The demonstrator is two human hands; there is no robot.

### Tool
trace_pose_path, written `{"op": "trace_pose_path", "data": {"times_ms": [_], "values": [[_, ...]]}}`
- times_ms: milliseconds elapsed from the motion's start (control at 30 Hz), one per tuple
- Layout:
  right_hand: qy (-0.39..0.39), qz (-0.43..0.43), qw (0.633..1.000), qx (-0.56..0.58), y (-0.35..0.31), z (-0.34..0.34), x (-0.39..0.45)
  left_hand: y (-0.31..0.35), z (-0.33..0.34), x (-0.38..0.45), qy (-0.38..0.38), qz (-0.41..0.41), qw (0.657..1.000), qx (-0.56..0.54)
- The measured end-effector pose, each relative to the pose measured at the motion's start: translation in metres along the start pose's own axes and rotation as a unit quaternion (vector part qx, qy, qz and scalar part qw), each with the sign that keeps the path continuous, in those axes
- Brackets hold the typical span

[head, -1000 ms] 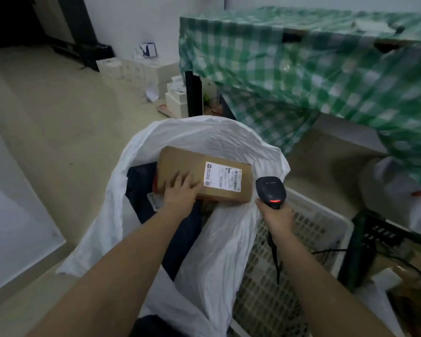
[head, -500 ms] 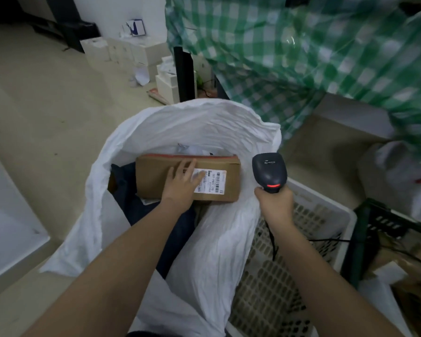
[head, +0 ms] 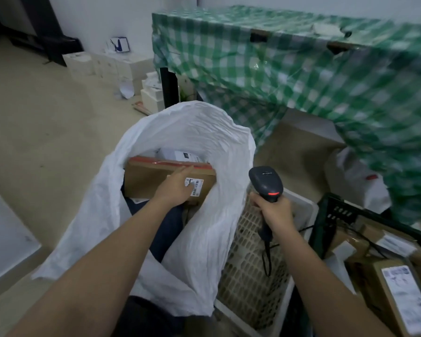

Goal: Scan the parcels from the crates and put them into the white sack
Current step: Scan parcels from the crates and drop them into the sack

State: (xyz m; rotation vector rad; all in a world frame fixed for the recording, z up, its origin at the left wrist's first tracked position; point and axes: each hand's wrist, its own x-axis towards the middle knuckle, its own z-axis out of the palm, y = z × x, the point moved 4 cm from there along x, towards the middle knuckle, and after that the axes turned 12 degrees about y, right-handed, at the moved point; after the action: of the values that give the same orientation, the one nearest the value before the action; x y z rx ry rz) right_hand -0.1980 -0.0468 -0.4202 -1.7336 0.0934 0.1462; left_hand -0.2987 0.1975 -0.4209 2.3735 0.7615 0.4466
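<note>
Resting flat on a brown cardboard parcel (head: 151, 177), the left hand (head: 178, 187) has its fingers straight and loosely together, covering part of the parcel's white label (head: 197, 188). That parcel lies inside the mouth of the white sack (head: 204, 132), on top of other contents: a pale package with a printed label (head: 178, 155) shows just behind it and something dark blue (head: 165, 224) lies beneath it. The right hand (head: 275, 211) is curled tight round the grip of a black barcode scanner (head: 266, 183), whose red light glows, held just to the right of the sack above a white perforated crate (head: 253, 271); whether anything lies in it I cannot tell. Further right, a dark green crate (head: 331, 210) holds several brown parcels (head: 399, 300) with white labels. Behind stands a table draped in a green checked cloth (head: 301, 74)
</note>
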Motion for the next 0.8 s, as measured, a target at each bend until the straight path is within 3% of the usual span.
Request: {"op": "trace_pose_path", "data": {"times_ms": [100, 233, 567, 800], "values": [[0.004, 0.003, 1.0, 0.007, -0.009, -0.033, -0.011, 0.04, -0.008, -0.024, 0.027, 0.005, 0.993, -0.112], [0.028, 0.012, 0.998, 0.055, -0.015, -0.093, -0.023, 0.094, 0.003, -0.053, 0.023, 0.036, 0.987, -0.156], [0.191, 0.082, 0.968, 0.137, 0.034, -0.261, -0.023, 0.226, 0.127, -0.115, -0.175, 0.129, 0.966, -0.137], [0.225, 0.128, 0.961, 0.096, 0.098, -0.303, -0.014, 0.25, 0.237, -0.152, -0.281, 0.137, 0.949, -0.05]]}}
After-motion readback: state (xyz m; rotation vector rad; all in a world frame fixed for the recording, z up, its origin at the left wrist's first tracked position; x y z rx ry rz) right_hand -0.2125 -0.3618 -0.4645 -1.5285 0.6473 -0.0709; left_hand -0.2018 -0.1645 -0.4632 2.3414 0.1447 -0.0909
